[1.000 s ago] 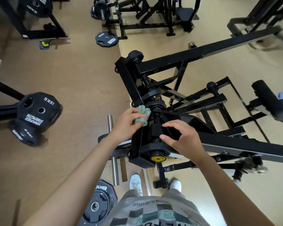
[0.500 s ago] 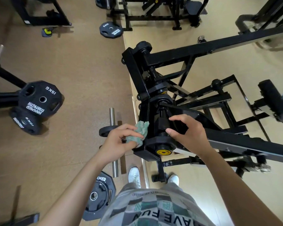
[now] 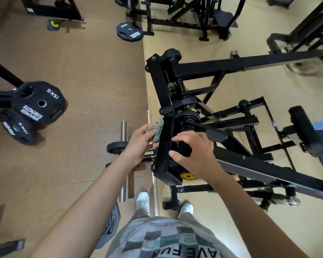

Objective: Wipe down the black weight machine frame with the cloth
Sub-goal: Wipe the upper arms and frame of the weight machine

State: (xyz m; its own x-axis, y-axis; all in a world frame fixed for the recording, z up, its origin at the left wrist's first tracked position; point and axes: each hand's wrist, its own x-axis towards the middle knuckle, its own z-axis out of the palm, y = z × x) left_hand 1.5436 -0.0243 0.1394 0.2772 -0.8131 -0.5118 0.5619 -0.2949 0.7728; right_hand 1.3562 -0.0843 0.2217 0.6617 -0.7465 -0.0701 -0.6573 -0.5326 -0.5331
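Sliding back up the frame's (image 3: 161, 101) left face at centre, the cloth (image 3: 157, 130) stays pinched in the left hand (image 3: 138, 144); the right hand (image 3: 196, 155) grips the frame, so wiping continues.

A single head-worn view looks steeply down and slightly forward from above the person's chest; the shirt (image 3: 162, 239) fills the bottom centre and the shoes (image 3: 143, 202) show just above it; the black weight machine frame (image 3: 159, 86) stands close, across the centre and right; the wide lens bends the floor (image 3: 82, 71) outward, with farther machines (image 3: 175, 22) small along the top edge.
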